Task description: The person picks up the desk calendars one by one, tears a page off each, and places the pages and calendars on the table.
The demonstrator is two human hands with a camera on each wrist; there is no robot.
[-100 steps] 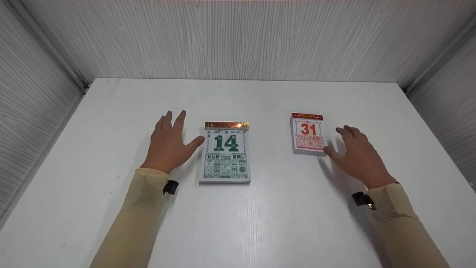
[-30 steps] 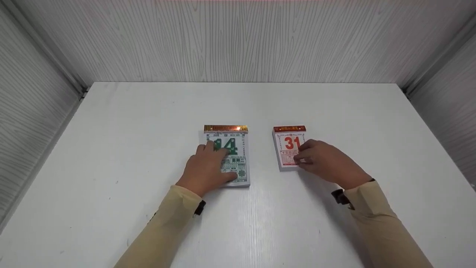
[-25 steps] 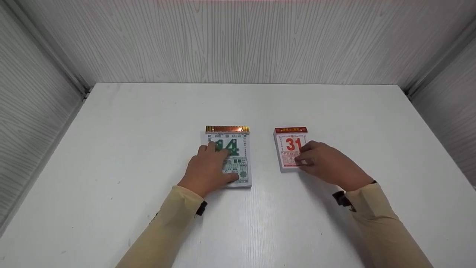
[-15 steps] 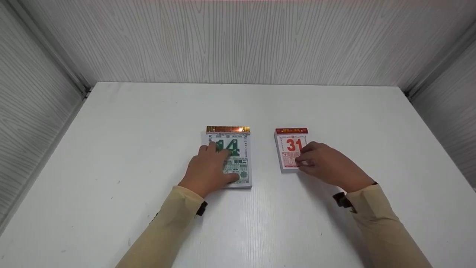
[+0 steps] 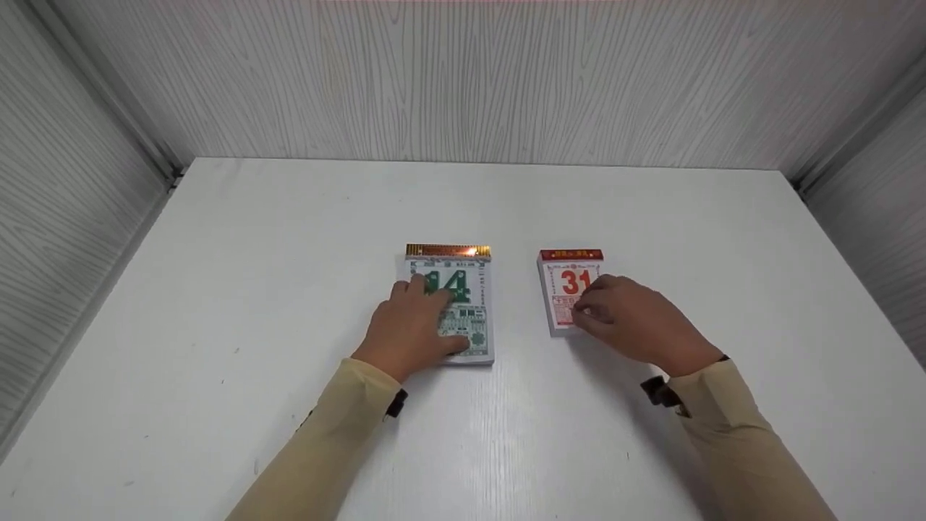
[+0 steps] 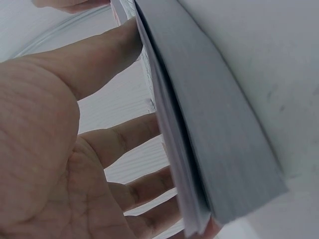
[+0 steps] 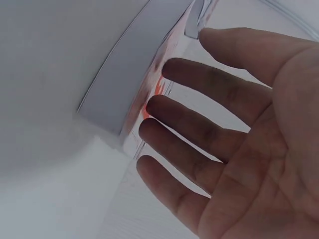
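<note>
I am resting my flat, open left hand [image 5: 409,329] on the green calendar [image 5: 463,304] and my flat, open right hand [image 5: 636,322] on the red calendar [image 5: 568,278]; both long axes are pointing away from me.

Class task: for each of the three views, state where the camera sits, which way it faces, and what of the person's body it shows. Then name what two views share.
Head: sits high, faces forward and down at the white table; shows both sleeved forearms, left hand on the green 14 calendar, right hand on the red 31 calendar.
Left wrist: sits beneath the left palm, faces along the fingers at the green calendar's page edges.
Right wrist: sits beneath the right palm, faces along the fingers at the red calendar's side.
Shared: head and left wrist both show the green 14 calendar.
</note>
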